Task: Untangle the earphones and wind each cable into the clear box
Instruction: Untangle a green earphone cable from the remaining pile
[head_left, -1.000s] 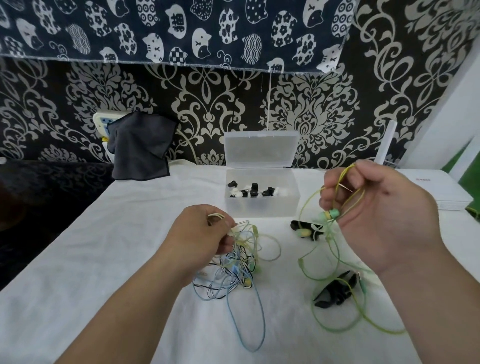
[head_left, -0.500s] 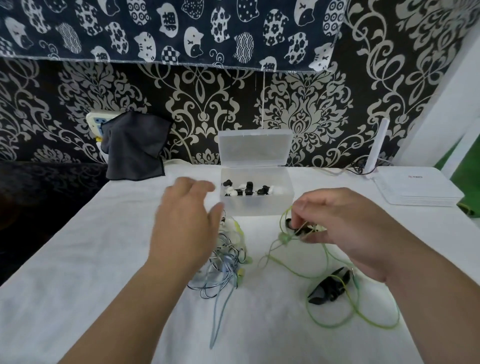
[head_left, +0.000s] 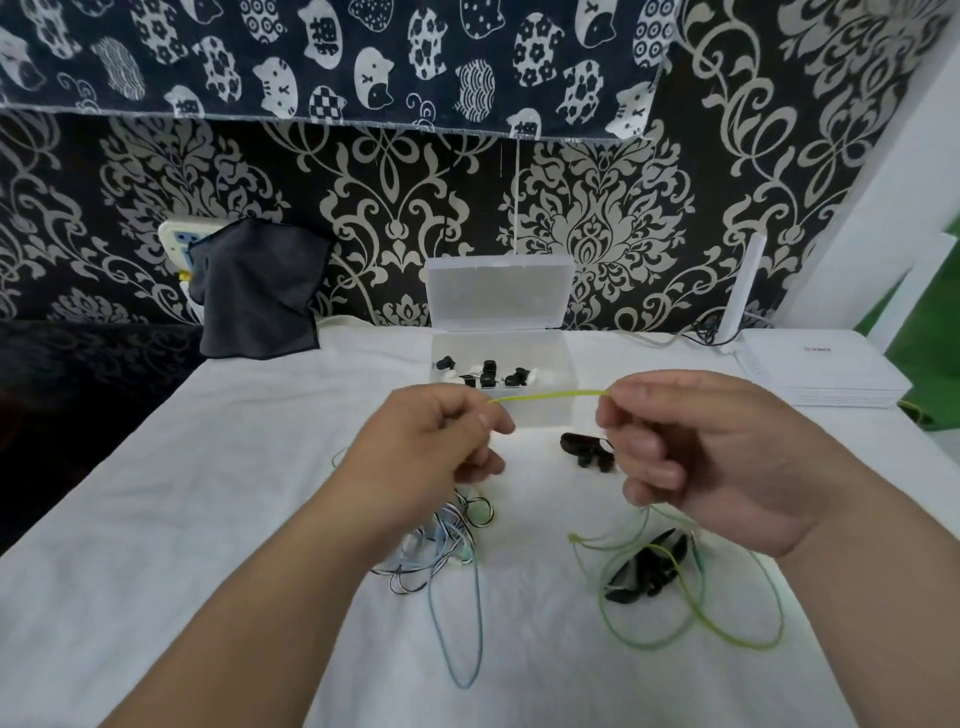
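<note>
A green earphone cable (head_left: 550, 395) is stretched taut between my two hands above the table. My left hand (head_left: 431, 452) pinches one end and my right hand (head_left: 696, 457) grips the other, with the rest of the green cable (head_left: 691, 618) hanging down in loops onto the white cloth. A tangle of blue, white and dark cables (head_left: 441, 551) lies under my left hand. The clear box (head_left: 550, 410) stands open behind my hands, lid up, with several black and white earbuds inside.
Two black clips lie on the cloth, one (head_left: 584, 449) near the box and one (head_left: 647, 569) among the green loops. A dark cloth (head_left: 257, 296) hangs at the back left. A white router (head_left: 821, 371) sits at the back right.
My left hand let go of the tangle and took hold of the green cable. Both hands rose and now pull a short stretch of it straight between them.
</note>
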